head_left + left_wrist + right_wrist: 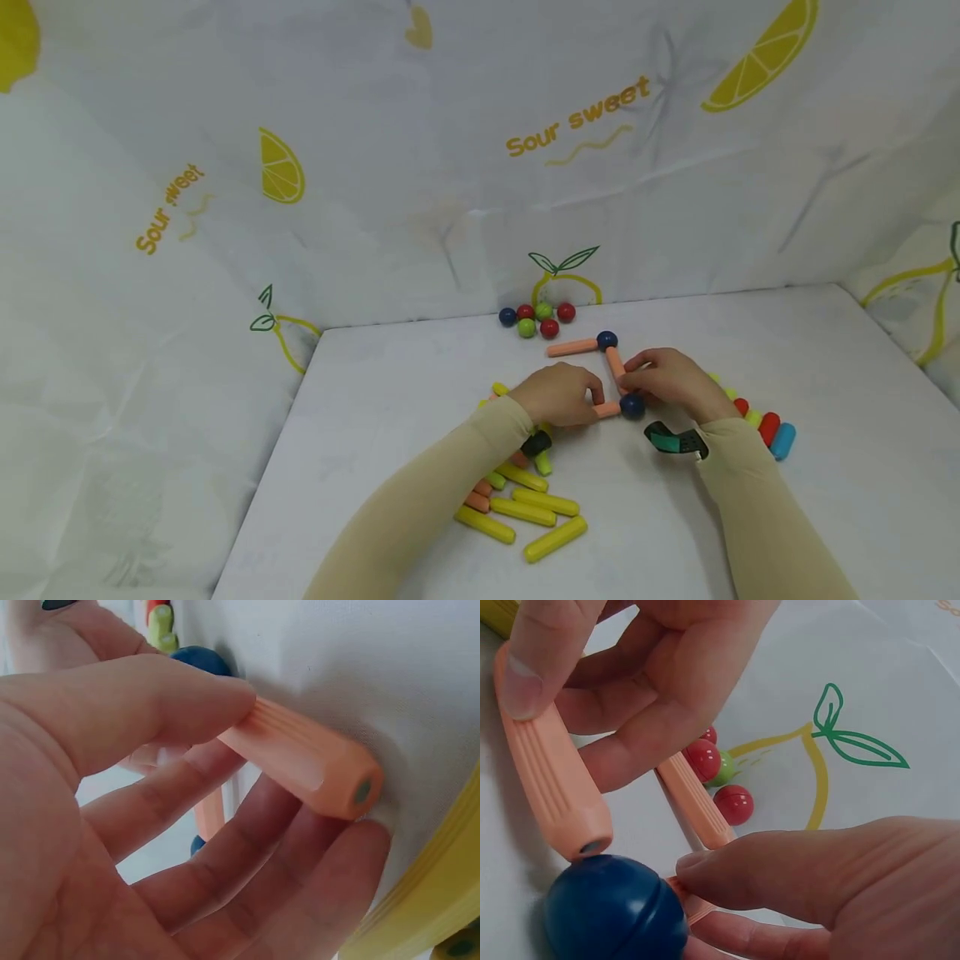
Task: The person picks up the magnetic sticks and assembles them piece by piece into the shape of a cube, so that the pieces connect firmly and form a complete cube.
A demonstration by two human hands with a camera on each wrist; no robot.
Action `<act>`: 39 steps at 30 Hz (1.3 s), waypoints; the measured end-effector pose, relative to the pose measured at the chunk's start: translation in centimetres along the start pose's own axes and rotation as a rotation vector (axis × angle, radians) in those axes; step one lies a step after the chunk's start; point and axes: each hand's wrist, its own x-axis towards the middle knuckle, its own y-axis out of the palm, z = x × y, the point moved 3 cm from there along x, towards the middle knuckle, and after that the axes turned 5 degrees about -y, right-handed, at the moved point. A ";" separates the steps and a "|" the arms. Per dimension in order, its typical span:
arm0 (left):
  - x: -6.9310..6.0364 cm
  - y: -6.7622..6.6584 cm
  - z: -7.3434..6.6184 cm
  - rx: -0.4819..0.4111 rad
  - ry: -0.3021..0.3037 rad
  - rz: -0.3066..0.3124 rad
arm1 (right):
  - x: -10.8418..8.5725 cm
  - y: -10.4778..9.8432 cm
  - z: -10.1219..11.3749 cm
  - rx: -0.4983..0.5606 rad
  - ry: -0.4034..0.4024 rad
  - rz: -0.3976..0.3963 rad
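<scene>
In the head view, your left hand (562, 397) pinched the near orange rod (607, 410), its end at the near blue ball (632, 406), while your right hand (675, 382) gripped the middle orange rod (615, 365) just above that ball. The middle rod ran up to the far blue ball (607, 340), where the far orange rod (572, 347) also met it, so you had three rods and two balls laid out in a bent chain on the worktop (360, 400). Plenty lay unused: loose balls (543, 312) at the back edge, yellow rods (555, 539) among others by your left forearm, and coloured rods (768, 429) partly behind your right wrist. In the left wrist view, your thumb lay along the top of the near rod with fingers beneath it; its free end, facing the camera, bore no ball. In the right wrist view, that rod's other end met the near ball at a tilt, a dark hollow partly showing, so this join looked unfinished, while your right thumb and fingers closed on the middle rod beside the ball. Seating the near rod squarely seemed the piece left in hand.
</scene>
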 end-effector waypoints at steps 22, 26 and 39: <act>-5.0 -0.9 7.2 -0.012 0.038 -0.044 | 0.0 -1.6 1.6 -0.159 -0.026 -0.013; -5.8 -0.9 8.6 0.004 0.040 -0.084 | 0.2 -2.5 2.5 -0.202 -0.076 -0.082; -8.5 -1.7 13.2 -0.130 -0.122 -0.151 | 8.3 0.2 10.2 -0.311 -0.421 -0.145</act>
